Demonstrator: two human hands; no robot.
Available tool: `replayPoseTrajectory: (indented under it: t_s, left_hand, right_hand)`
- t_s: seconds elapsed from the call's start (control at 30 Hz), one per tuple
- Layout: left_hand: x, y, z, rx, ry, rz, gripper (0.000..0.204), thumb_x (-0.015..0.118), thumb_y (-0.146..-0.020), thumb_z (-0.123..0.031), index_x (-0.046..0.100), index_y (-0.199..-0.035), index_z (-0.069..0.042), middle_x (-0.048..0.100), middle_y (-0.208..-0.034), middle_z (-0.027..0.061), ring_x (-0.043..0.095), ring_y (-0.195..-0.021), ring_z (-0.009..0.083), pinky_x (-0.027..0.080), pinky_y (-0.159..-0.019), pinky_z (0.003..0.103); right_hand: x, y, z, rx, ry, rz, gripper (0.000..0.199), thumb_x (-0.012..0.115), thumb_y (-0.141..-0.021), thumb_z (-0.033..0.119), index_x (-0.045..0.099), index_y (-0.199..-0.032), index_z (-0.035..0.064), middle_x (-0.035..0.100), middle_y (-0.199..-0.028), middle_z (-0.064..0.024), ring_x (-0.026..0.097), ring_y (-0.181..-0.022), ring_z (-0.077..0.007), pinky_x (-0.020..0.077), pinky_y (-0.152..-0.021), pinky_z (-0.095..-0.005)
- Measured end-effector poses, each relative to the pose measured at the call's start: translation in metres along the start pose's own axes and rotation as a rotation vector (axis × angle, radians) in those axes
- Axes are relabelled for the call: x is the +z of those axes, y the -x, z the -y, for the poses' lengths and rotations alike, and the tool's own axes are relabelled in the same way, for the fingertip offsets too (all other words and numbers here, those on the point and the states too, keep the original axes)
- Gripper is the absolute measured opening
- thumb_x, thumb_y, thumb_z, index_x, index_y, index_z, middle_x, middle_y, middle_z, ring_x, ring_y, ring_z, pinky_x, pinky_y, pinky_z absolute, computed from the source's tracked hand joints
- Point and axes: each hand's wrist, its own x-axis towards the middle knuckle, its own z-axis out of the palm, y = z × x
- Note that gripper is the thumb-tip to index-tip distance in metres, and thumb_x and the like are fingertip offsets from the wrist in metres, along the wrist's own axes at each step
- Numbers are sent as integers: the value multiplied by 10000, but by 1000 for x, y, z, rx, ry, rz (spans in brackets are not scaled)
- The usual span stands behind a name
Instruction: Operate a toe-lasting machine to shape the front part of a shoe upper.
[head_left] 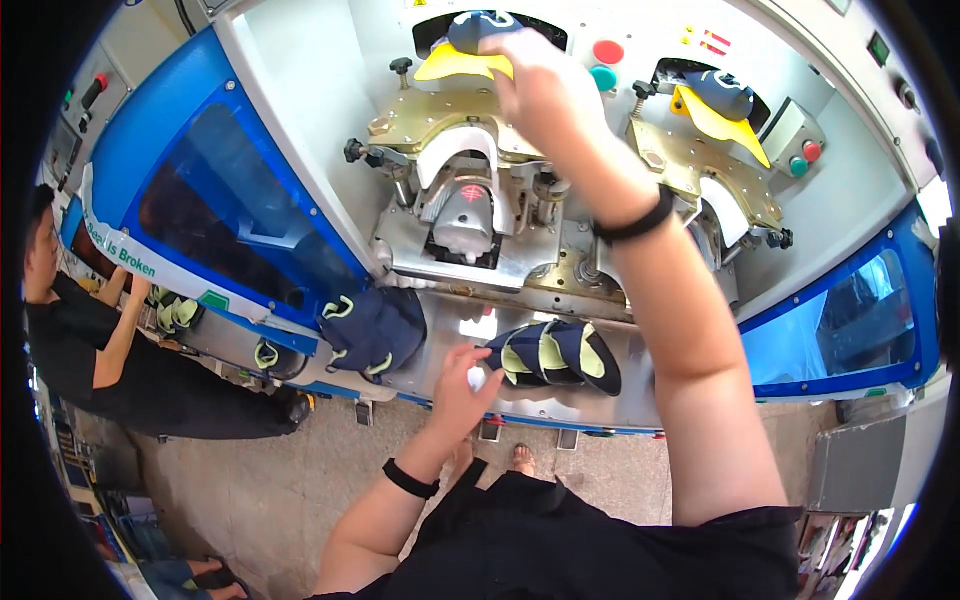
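At the upper middle, my right hand [545,80] reaches to a navy shoe upper [480,33] with a yellow flap [462,64], set in an opening of the machine. Its fingers lie over the upper's right end and the thumb is beside the yellow flap; the hand is slightly blurred. Lower down, my left hand [463,392] has its thumb and fingers apart, close to the left end of several navy shoe uppers [555,355] with lime linings on the metal ledge [455,400]. Whether it touches them I cannot tell. Below the first opening sits a metal mould [466,215].
A second navy upper with a yellow flap [720,95] sits in the right-hand opening. More navy uppers [378,330] lie at the ledge's left. Red button [607,52] and green button [603,78] are between the stations. A person in black [110,350] works at the left.
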Motion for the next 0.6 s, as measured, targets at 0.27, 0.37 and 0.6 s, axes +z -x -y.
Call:
replayPoseTrajectory:
  t_s: [0.27,0.37,0.6]
  left_hand:
    - [-63,-32,-3,-68,386,296,237,705,-870,-157,655,-1070,-42,669,-968,72,653,-877,168,510,-767,309]
    - [-87,-40,24,-285,688,312,197,663,-926,-178,660,-1043,-20,686,-989,70,661,-926,165,519,-785,310]
    - [-102,-76,8,-425,1415,535,467,426,-1045,-319,316,-1447,-110,484,-1365,94,614,-1081,213,481,-967,369]
  right_hand:
    - [90,-50,-59,184,145,350,322,558,-942,326,607,-1135,73,661,-856,-198,646,-816,-370,510,-733,-459]
    - [76,-12,29,232,104,210,307,594,-922,302,566,-1019,12,625,-876,-205,626,-828,-382,504,-706,-452]
    - [-6,151,195,413,-38,428,219,709,-793,197,575,-910,68,587,-870,-66,576,-735,-254,473,-608,-353]
